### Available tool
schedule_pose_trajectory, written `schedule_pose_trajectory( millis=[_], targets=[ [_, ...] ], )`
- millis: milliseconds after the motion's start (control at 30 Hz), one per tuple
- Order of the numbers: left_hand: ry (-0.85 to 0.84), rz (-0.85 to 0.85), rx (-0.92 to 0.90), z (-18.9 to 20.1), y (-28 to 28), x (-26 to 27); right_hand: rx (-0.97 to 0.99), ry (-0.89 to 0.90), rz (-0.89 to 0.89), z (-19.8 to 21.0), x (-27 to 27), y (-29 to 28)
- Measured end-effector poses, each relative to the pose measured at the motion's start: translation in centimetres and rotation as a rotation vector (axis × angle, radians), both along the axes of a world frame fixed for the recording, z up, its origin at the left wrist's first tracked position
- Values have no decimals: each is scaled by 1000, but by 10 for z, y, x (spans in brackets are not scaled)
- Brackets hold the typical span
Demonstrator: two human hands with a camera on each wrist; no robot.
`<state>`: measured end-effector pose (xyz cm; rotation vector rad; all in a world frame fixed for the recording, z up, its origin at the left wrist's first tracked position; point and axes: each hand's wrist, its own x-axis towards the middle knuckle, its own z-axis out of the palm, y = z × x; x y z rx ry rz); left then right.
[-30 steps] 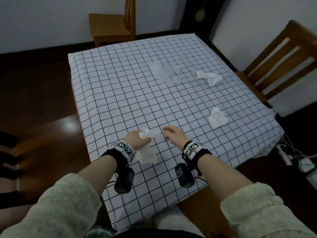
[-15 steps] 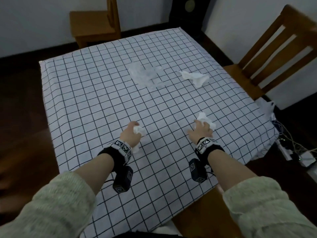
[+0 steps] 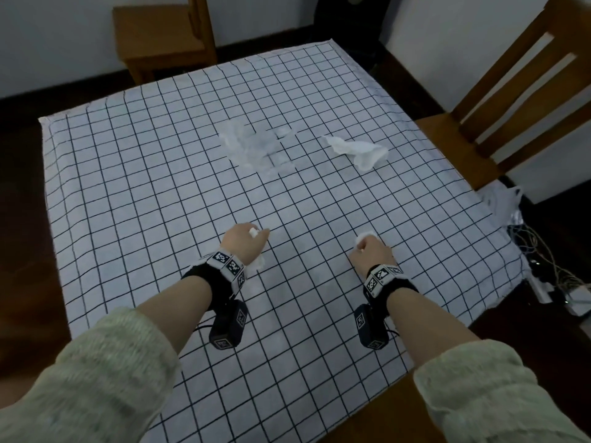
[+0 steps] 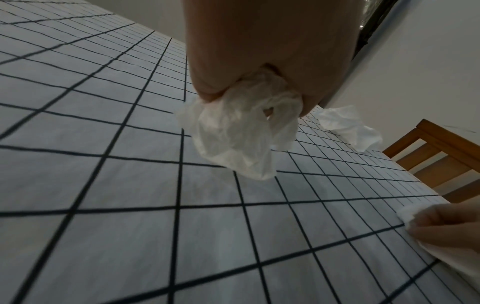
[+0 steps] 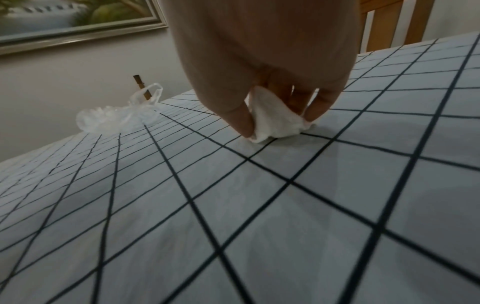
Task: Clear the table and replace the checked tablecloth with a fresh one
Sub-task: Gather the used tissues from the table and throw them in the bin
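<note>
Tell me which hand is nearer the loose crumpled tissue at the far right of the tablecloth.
Right. The right hand, gripping its own tissue wad, sits nearly straight below the loose tissue; the left hand is farther off to the left.

A plastic bag (image 3: 256, 148) lies left of a tissue (image 3: 358, 150) on the tablecloth (image 3: 144, 193).

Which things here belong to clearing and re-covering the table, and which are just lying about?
Job:
left hand, gripping tissue
right hand, pinching tissue
loose tissue
plastic bag
tablecloth

Lying about:
two chairs
cables
picture
</note>
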<state>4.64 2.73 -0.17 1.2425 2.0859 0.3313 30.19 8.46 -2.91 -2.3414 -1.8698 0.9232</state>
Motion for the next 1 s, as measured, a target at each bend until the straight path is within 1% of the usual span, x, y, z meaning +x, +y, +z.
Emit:
schedule_pose_trajectory(
  millis=[67,133,200,233,300,367,467,600,700,767,867,933,1000],
  targets=[
    [16,34,61,0,9,2,37,120,-70,3,-1,10],
    [-41,87,110,-2,19,2,74,240,-129,7,-6,21],
    [-93,83,131,-3,31,1,73,317,-138,10,-15,35],
    [-107,77,148,-2,38,0,59,331,-107,11,-19,42],
    [-88,62,181,-1,54,-3,41,326,-6,13,-28,55],
    [-33,46,160,2,72,-7,40,295,72,15,-35,70],
    [47,26,109,4,99,-19,30,266,108,21,-43,97],
    [81,64,52,-1,128,-34,12,208,158,29,-53,132],
    [108,84,22,-12,143,-45,35,138,182,25,-55,153],
    [118,40,-56,-20,148,-50,44,145,172,21,-52,157],
    [146,-36,-141,-28,147,-50,-15,142,146,15,-47,150],
    [202,-74,-126,-29,145,-47,-57,110,151,8,-47,149],
    [239,-76,-66,-28,142,-44,-81,99,163,4,-49,151]
  ],
)
